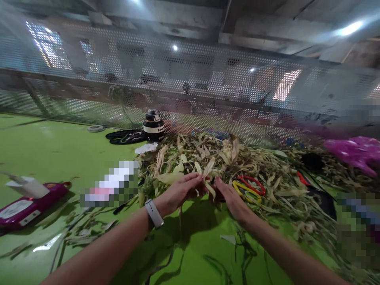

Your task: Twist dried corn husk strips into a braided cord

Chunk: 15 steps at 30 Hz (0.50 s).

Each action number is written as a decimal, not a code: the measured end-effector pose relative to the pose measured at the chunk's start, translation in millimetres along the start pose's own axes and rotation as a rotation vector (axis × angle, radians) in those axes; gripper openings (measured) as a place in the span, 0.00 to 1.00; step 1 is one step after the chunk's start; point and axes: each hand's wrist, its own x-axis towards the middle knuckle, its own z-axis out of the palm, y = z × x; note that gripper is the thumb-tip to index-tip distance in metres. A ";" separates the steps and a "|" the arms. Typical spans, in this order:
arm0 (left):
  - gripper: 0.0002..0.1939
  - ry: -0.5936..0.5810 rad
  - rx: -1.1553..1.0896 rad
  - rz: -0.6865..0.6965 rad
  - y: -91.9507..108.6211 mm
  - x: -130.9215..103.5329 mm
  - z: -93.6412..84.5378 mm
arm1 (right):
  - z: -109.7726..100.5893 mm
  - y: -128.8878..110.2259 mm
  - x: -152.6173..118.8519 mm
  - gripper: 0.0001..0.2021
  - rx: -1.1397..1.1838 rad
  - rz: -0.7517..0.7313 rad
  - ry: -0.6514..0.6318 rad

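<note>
Pale, dry corn husk strips (209,168) stand up between my two hands, just above the green table. My left hand (187,185), with a watch band on its wrist, pinches the husk strips between thumb and fingers. Close beside it is my right hand (224,189), its fingers bent in toward the same strips; its fingertips are partly hidden, but it appears closed on them. Behind both hands spreads a heap of dried husks (202,152). Scissors with red and yellow handles (251,188) lie on the heap just right of my right hand.
A black jug with a white band (153,126) stands at the back by a perforated metal screen (190,79). A magenta power strip (32,206) lies at left on the green table (74,146). At right are a pink plastic bag (356,152) and a red-and-black tool (317,194).
</note>
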 end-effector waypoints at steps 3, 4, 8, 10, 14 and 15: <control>0.12 0.093 0.098 0.061 0.4 4.7 -5.0 | 4.5 1.2 -1.0 0.23 -0.042 -0.067 -0.059; 0.12 0.166 0.117 0.089 1.8 7.0 -8.3 | 4.1 1.7 -0.6 0.21 -0.069 -0.093 -0.048; 0.13 0.375 0.045 0.191 9.0 11.5 -16.4 | -3.3 0.2 1.0 0.20 -0.121 -0.108 0.101; 0.13 0.285 -0.007 0.124 9.1 8.3 -10.7 | -5.8 -2.9 -0.1 0.19 -0.128 -0.101 0.187; 0.14 0.101 0.003 0.072 3.5 -2.1 9.3 | -1.0 -5.6 -4.4 0.17 -0.197 -0.143 0.114; 0.14 0.094 0.029 0.077 2.4 -3.6 12.6 | 1.3 -4.5 -4.8 0.18 -0.184 -0.145 0.057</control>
